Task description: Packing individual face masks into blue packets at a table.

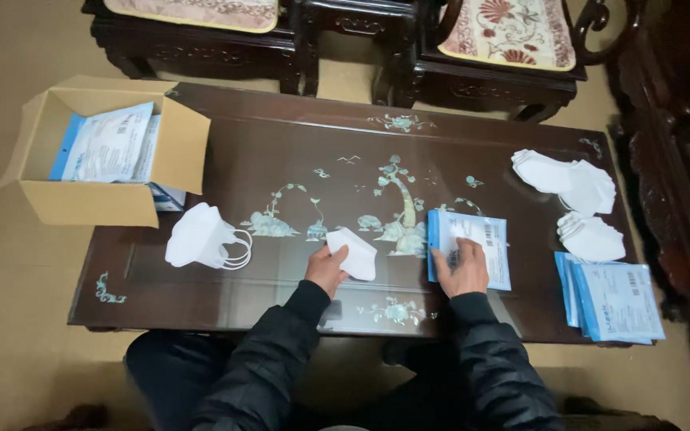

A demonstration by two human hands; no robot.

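My left hand (326, 269) holds a folded white face mask (354, 251) just above the dark inlaid table (281, 144), near its front edge. My right hand (461, 270) rests flat on a blue and white flat pouch (473, 243) lying on the table, fingers pressing its lower left part. Both arms wear black padded sleeves.
A stack of white masks (201, 238) lies at the left. An open cardboard box (97, 156) holding pouches sits on the table's left end. More white masks (569, 183) and another pile (592, 238) lie at the right, with a pile of blue pouches (612, 302) at the right front. Dark wooden chairs (505, 56) stand behind.
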